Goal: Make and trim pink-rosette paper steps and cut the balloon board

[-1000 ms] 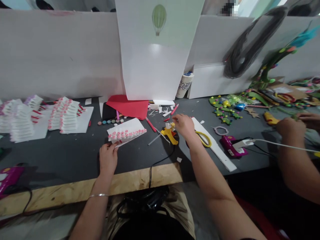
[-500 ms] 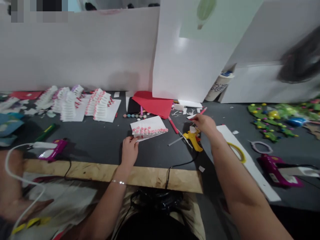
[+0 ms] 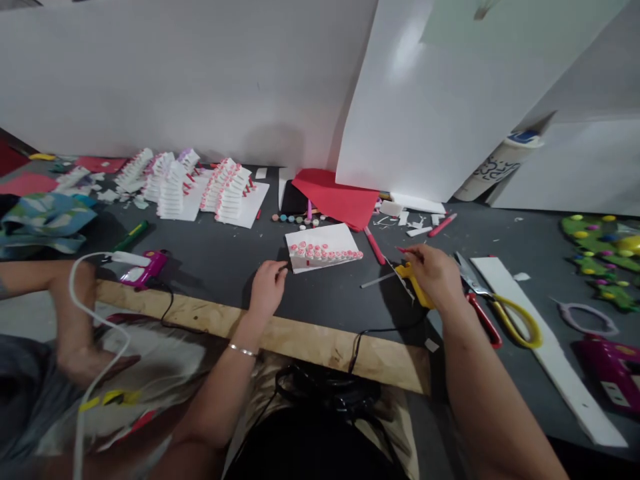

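A white card (image 3: 324, 235) lies on the dark table with rows of small white pieces with pink ends (image 3: 325, 252) on it. Just left of the card, my left hand (image 3: 267, 287) rests with its fingers curled together, nothing visible in them. My right hand (image 3: 436, 272) pinches a small red piece (image 3: 401, 250), its kind too small to tell. Partly covered by that hand is a yellow glue gun (image 3: 416, 285), with a clear glue stick (image 3: 377, 281) to its left. A red pen-like stick (image 3: 375, 245) lies between the card and my right hand.
Scissors (image 3: 515, 320) and a long white board (image 3: 555, 360) lie right of my right forearm. Finished-looking white-and-pink pieces (image 3: 230, 190) stand at back left. Red paper (image 3: 340, 197) is behind the card. Another person's hand (image 3: 95, 363) is at the left.
The view has shifted right, bringing the scissors into sight. My left fingers have come off the card's edge. My right hand has drawn back from the white scraps and now pinches the red piece.
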The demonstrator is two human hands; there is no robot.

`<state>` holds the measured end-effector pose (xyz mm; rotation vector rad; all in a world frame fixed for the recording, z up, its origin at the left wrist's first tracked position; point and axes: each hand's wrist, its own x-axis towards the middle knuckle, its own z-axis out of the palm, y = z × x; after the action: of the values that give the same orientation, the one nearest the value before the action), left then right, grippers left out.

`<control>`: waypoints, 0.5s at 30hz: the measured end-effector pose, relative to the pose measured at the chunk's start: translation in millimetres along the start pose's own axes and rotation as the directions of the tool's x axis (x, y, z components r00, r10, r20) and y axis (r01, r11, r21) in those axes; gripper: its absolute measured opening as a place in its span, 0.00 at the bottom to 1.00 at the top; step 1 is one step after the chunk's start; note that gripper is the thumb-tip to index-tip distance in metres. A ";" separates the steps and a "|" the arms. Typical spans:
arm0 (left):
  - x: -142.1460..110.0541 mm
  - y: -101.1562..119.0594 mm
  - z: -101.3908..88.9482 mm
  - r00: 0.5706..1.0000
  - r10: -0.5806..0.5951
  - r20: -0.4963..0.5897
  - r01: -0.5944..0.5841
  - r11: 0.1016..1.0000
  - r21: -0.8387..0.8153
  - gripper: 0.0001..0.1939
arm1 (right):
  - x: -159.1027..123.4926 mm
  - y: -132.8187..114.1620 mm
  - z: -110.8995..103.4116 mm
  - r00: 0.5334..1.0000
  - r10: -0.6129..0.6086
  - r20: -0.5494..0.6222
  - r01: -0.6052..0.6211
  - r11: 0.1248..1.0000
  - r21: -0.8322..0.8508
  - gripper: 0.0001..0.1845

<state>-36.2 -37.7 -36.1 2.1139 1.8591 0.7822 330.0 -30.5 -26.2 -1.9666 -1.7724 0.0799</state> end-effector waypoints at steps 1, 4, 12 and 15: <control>7.2 -6.1 -7.8 1.000 -0.011 -0.009 0.011 1.000 0.015 0.14 | -0.3 1.6 0.2 1.000 -0.009 -0.014 0.009 1.000 -0.011 0.16; 46.5 -23.6 -28.7 0.996 -0.044 -0.079 0.054 0.990 0.131 0.14 | 0.4 4.5 -1.3 0.997 -0.031 -0.068 0.029 0.999 -0.037 0.18; 158.7 -45.2 -24.6 0.987 -0.160 -0.022 0.152 0.869 0.472 0.16 | 1.7 10.2 -1.3 0.991 0.022 -0.129 -0.029 0.998 -0.054 0.24; 168.2 -46.9 -18.4 0.987 -0.160 0.012 0.133 0.856 0.500 0.16 | 0.6 14.6 0.3 0.981 -0.005 -0.195 0.003 1.000 -0.011 0.25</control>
<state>-75.9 130.1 -2.9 2.1952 2.3551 0.2127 343.4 -30.5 -32.0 -1.9074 -1.6528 -0.1211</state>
